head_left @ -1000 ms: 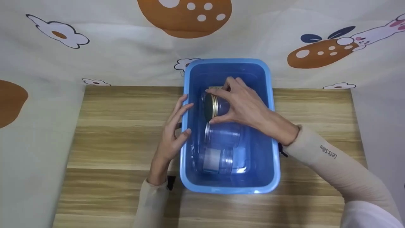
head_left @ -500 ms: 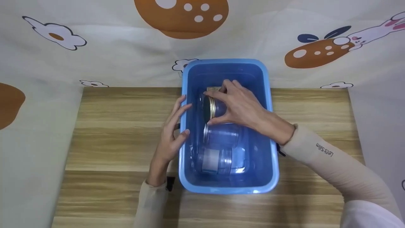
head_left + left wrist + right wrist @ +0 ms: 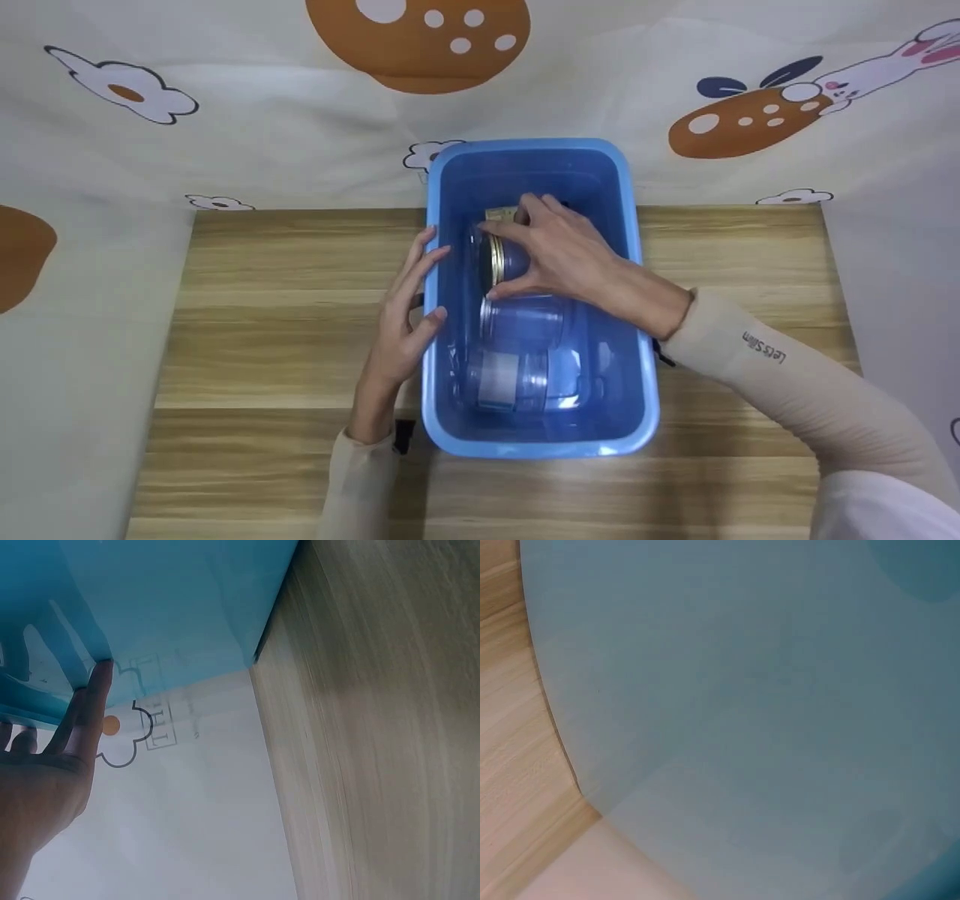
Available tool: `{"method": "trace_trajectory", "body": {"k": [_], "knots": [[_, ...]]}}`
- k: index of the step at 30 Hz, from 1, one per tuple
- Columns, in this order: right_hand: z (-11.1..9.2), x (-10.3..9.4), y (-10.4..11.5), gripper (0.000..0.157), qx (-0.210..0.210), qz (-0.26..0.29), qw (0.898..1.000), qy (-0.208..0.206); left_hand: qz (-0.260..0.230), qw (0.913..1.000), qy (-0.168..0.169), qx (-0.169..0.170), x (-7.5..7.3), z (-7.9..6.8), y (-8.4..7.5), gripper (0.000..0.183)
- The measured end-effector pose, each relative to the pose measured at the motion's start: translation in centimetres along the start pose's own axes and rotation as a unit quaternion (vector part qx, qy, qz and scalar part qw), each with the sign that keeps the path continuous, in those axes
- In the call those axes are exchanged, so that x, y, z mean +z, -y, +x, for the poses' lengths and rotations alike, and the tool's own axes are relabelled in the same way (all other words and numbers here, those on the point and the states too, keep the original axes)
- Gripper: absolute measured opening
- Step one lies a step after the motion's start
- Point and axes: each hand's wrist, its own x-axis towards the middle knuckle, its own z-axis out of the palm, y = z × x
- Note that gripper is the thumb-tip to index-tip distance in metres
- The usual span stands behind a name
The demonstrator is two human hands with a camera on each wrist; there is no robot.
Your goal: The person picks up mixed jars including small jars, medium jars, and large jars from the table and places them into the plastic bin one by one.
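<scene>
A blue plastic bin (image 3: 540, 450) stands on the wooden table, with several clear jars lying on their sides in it. My right hand (image 3: 566, 244) reaches inside and grips the uppermost jar (image 3: 513, 257) near its gold-rimmed dark lid (image 3: 490, 264), thumb and fingers on either side. Just below lies a second jar (image 3: 525, 322); nearer the front is one with a pale label (image 3: 499, 377). Against the bin's left wall, my left hand (image 3: 401, 322) rests with extended fingers, thumb at the rim. The left wrist view shows those fingers (image 3: 100, 694) along the outer wall.
A small yellowish piece (image 3: 501, 214) shows behind the gripped jar, partly hidden by the hand. The bin's back end meets a cloth backdrop (image 3: 300, 135) printed with flowers and carrots. In the right wrist view, the bin's outer wall (image 3: 727, 705) covers most of the picture.
My right hand has shifted slightly down and left in the head view, the jar staying in its grip. The whole scene drifts a little left. My left hand keeps its place on the bin.
</scene>
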Motion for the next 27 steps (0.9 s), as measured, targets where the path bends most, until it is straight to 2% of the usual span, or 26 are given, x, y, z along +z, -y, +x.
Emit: {"method": "trace_trajectory", "body": {"k": [2, 6, 10, 18, 27], "knots": [[0.0, 0.0, 0.0, 0.088, 0.001, 0.001, 1.0, 0.006, -0.003, 1.0, -0.001, -0.001, 0.0, 0.0, 0.0, 0.059], [-0.1, 0.1, 0.0, 0.087, 0.0, -0.001, 1.0, 0.01, 0.002, 1.0, 0.002, -0.004, 0.0, -0.4, 1.7, 0.059], [-0.3, 0.2, -0.1, 0.086, -0.003, -0.003, 1.0, 0.008, 0.0, 1.0, 0.008, -0.002, 0.0, -0.5, 2.6, 0.06], [-0.4, 0.2, -0.2, 0.087, -0.007, 0.004, 1.0, 0.003, 0.004, 1.0, 0.008, 0.004, 0.1, -0.4, 2.7, 0.062], [-0.3, 0.1, -0.2, 0.087, -0.02, 0.004, 0.999, -0.024, 0.003, 1.0, 0.001, 0.009, 0.1, -0.5, 2.7, 0.069]]}}
